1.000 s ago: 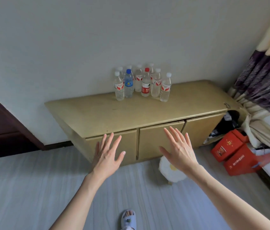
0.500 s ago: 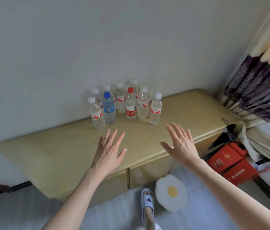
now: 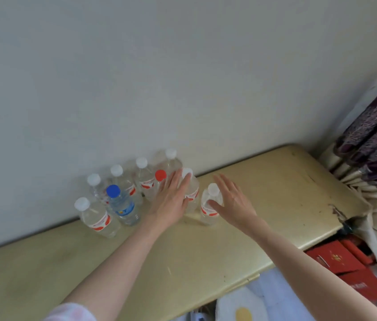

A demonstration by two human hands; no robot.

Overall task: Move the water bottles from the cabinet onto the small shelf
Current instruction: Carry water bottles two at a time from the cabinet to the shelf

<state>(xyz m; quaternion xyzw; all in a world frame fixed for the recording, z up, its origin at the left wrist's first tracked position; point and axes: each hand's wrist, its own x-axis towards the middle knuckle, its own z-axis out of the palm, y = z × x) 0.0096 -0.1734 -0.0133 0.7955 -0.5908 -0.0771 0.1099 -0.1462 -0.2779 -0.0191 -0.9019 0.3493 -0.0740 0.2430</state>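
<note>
Landmark: cabinet (image 3: 264, 205) top. Water bottles (image 3: 125, 193) clustered upright at its wall-side edge, long axes vertical, none moved yet.

Right hand (image 3: 234, 202): fingers spread, empty, just right of nearest white-capped bottle (image 3: 209, 210), thumb at or near its shoulder; contact uncertain.

Left hand (image 3: 172, 200): fingers spread, empty, over second white-capped bottle (image 3: 192, 193), beside red-capped bottle (image 3: 160, 176).

Judgement: each hand nearest own bottle; closing sideways around each upright body should suffice. Small shelf not in view.
</note>
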